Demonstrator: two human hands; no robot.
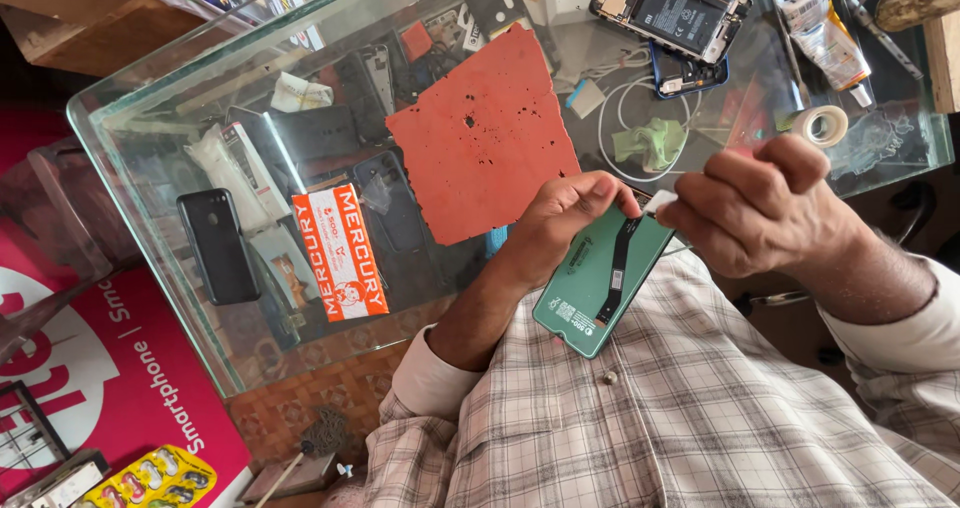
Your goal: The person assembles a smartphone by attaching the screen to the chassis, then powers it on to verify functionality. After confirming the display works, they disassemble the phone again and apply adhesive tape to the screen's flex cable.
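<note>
My left hand [565, 218] grips a green phone display panel [590, 303] by its upper edge, with its back side up and a black flex cable [618, 263] running down it. The panel is held over my lap, against my checked shirt. My right hand [755, 213] pinches a small white piece [660, 203], perhaps cloth or tissue, and presses it to the panel's top corner, next to my left fingertips.
A glass-topped case [120, 158] stands in front of me with a worn red mat [480, 128] on top. An opened phone [670, 13], a glue tube [825, 33], a tape roll [820, 125] and a green cloth [650, 143] lie at the far right. A black phone [215, 243] and an orange-and-white box [340, 253] lie at the left.
</note>
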